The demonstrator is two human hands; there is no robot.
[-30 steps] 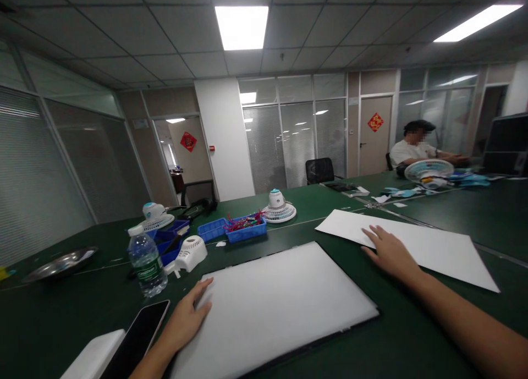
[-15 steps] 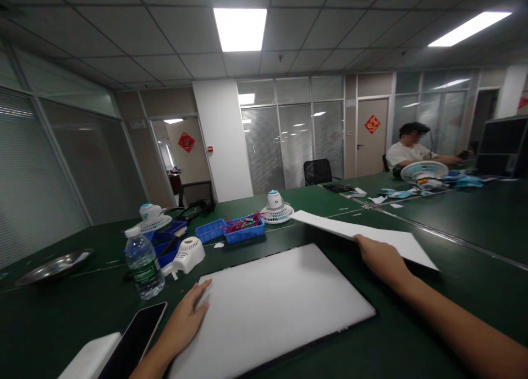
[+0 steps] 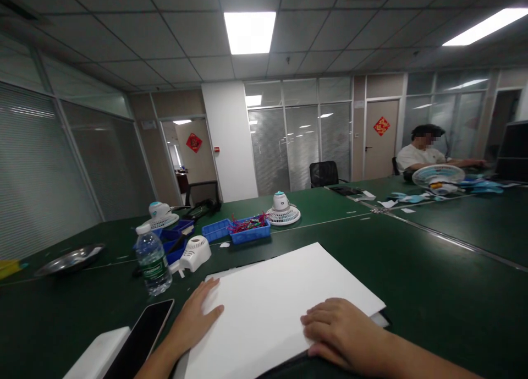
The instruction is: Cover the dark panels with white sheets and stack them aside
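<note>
A stiff white sheet (image 3: 264,296) lies over a dark-edged white panel (image 3: 380,318) on the green table, slightly out of line with it. The panel shows only along its borders. My left hand (image 3: 197,318) rests open at the sheet's left edge, thumb spread away from the fingers. My right hand (image 3: 342,329) is at the near right edge, fingers curled over the top of the sheet and thumb low at its rim. Left of my left hand are a black-screened phone (image 3: 142,340) and a white box-like object (image 3: 99,354).
A water bottle (image 3: 153,261) and a white plastic housing (image 3: 196,253) stand at left. Behind are blue trays (image 3: 249,235), one with red wires, and a small fan (image 3: 282,211). A metal dish (image 3: 70,259) lies far left. A person (image 3: 424,150) sits at right.
My right hand has brought the white sheet from the right, down onto the panel. My left hand stays at the left edge. The view has shifted slightly.
</note>
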